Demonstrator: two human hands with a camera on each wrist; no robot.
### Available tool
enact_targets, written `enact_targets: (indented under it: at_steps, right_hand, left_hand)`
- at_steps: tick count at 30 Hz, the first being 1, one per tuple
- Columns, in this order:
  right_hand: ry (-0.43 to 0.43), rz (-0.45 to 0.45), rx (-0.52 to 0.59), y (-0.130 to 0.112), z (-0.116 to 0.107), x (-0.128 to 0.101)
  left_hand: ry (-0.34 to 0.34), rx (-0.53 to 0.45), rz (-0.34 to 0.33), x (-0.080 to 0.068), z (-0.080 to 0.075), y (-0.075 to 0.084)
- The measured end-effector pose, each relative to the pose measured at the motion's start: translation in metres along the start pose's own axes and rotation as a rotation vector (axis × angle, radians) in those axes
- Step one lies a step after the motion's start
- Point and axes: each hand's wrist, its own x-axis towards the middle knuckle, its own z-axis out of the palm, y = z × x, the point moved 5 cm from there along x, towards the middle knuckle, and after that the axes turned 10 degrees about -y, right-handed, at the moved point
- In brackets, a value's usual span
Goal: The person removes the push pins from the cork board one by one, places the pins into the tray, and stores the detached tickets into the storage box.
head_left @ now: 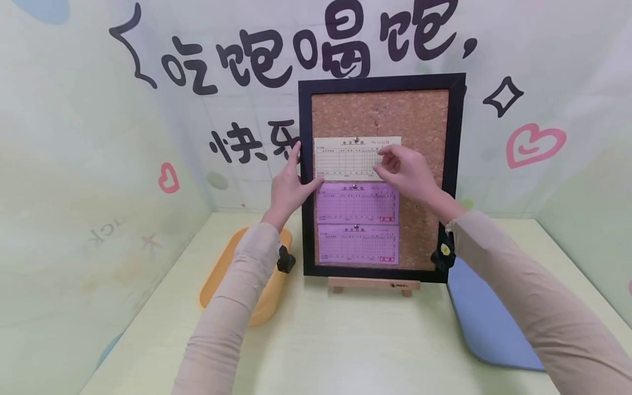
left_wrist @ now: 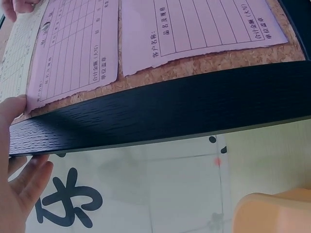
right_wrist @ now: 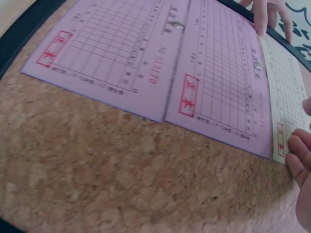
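An orange tray (head_left: 217,274) lies on the bench (head_left: 345,340) at the left. The left hand (head_left: 288,186) reaches up with fingers straight, and its thumb presses the left edge of the cream slip (head_left: 345,159) on the cork board (head_left: 424,118). Two purple slips (head_left: 357,206) hang below. The right hand (head_left: 407,173) has curled fingers pinching the cream slip's right side.

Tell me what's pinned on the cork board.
On the cork board: one cream slip on top, two purple slips below. The right hand covers the cream slip's right edge.
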Motion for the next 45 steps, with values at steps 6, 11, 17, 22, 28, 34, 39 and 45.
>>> enact_targets:
  at_steps: [6, 11, 17, 22, 28, 34, 39, 45]
  right_hand:
    - [-0.012, 0.030, -0.010, -0.003, 0.000, 0.011]
    - [-0.010, 0.069, -0.042, -0.003, 0.000, 0.020]
    - [0.013, 0.067, -0.073, -0.006, 0.003, 0.032]
    - [0.040, 0.081, -0.111, -0.009, 0.005, 0.041]
    - [0.063, 0.091, -0.127, -0.013, 0.006, 0.048]
    - [0.107, 0.136, -0.125, -0.013, 0.008, 0.051]
    - [0.139, 0.148, -0.132, -0.012, 0.010, 0.053]
    - [0.167, 0.156, -0.128, -0.013, 0.012, 0.055]
  left_hand:
    - [0.005, -0.009, 0.011, -0.001, -0.001, 0.000]
    - [0.004, -0.012, 0.009, -0.002, -0.002, -0.001]
    - [0.009, -0.006, 0.011, -0.002, -0.002, -0.002]
    - [0.013, 0.002, 0.016, -0.001, -0.002, -0.002]
    - [0.013, 0.012, 0.015, 0.000, -0.002, -0.001]
    - [0.004, 0.009, 0.011, 0.001, -0.001, -0.001]
    - [0.004, 0.009, 0.012, 0.000, -0.001, 0.000]
    - [0.013, 0.009, 0.021, 0.000, -0.001, 0.000]
